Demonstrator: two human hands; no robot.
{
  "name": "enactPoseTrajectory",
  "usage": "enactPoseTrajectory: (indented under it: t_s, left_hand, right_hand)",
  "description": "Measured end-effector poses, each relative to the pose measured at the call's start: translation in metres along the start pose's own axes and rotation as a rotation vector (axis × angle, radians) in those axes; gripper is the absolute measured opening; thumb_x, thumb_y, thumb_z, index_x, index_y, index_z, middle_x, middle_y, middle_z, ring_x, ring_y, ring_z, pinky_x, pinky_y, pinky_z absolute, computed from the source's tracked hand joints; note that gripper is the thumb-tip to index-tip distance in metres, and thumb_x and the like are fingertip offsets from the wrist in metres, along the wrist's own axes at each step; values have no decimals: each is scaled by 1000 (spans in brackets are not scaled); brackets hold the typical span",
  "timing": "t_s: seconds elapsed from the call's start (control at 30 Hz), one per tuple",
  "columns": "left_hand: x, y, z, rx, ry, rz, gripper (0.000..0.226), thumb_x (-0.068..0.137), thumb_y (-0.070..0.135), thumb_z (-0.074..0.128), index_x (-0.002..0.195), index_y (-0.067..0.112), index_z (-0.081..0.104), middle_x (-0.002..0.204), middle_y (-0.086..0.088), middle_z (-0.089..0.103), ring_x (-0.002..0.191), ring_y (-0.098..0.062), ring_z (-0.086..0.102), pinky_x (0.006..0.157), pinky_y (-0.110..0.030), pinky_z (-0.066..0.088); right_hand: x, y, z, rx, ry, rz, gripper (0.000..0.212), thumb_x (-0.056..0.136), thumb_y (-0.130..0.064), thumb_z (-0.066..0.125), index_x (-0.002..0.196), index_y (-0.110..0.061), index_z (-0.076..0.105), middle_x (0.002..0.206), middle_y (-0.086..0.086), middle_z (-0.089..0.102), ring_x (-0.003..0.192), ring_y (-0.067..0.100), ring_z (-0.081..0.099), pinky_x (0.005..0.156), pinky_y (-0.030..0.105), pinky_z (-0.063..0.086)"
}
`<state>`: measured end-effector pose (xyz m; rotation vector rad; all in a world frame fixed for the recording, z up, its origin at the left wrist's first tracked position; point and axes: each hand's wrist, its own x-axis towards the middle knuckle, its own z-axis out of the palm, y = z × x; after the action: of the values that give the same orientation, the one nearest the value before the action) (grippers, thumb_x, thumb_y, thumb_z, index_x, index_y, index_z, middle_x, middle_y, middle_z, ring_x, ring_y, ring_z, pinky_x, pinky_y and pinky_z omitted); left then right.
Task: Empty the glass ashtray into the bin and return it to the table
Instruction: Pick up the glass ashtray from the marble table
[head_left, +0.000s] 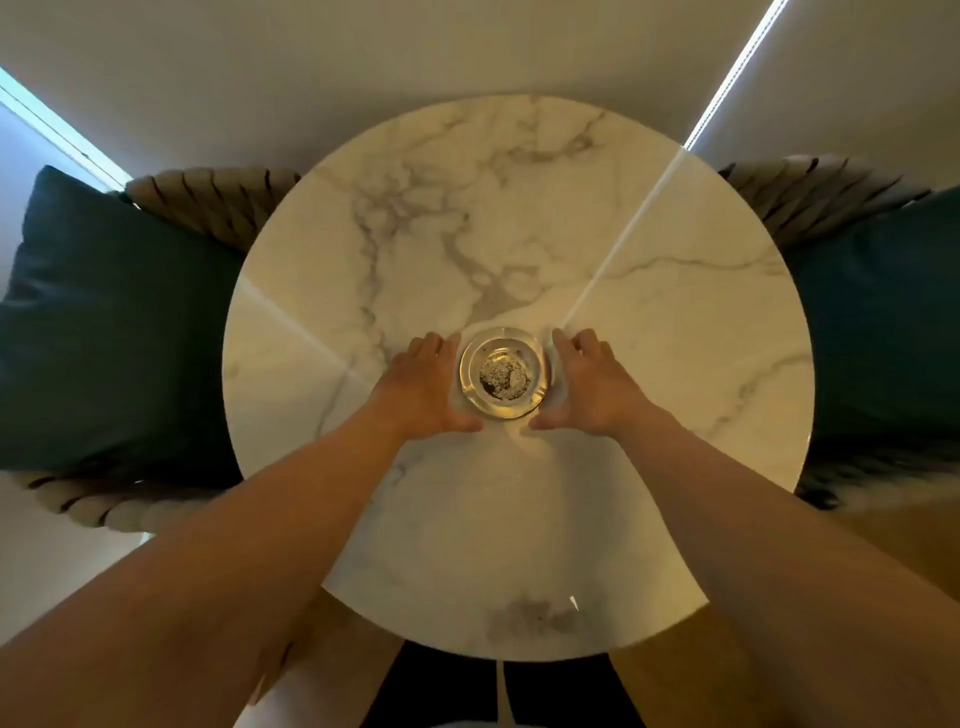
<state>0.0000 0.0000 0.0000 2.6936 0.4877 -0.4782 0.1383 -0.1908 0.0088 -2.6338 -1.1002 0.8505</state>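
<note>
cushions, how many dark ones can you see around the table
2: one cushion on the woven chair left of the marble table, one cushion on the chair to its right. Others could lie out of view.

I can read no text, label, brand, number or sign anywhere in front of me.
</note>
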Motion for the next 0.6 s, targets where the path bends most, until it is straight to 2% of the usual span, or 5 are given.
enactPoseTrajectory:
  t_s: [0.3,0.6]
  left_hand:
    - [13,-3,9,8,28,41,122,48,73,76,142,15,24,129,-6,41,118,-26,39,98,-41,39]
    - [16,1,11,8,40,49,113,48,72,76,136,14,34,124,-7,45,115,-26,42,95,-42,41]
  right_hand:
    - [14,1,10,-15,15,-29,136,42,-64,87,149,-17,18,130,11,36,116,30,40,94,45,46]
    - [15,2,17,-10,-5,-45,127,47,-57,89,146,-13,25,129,13,38,117,32,41,94,45,46]
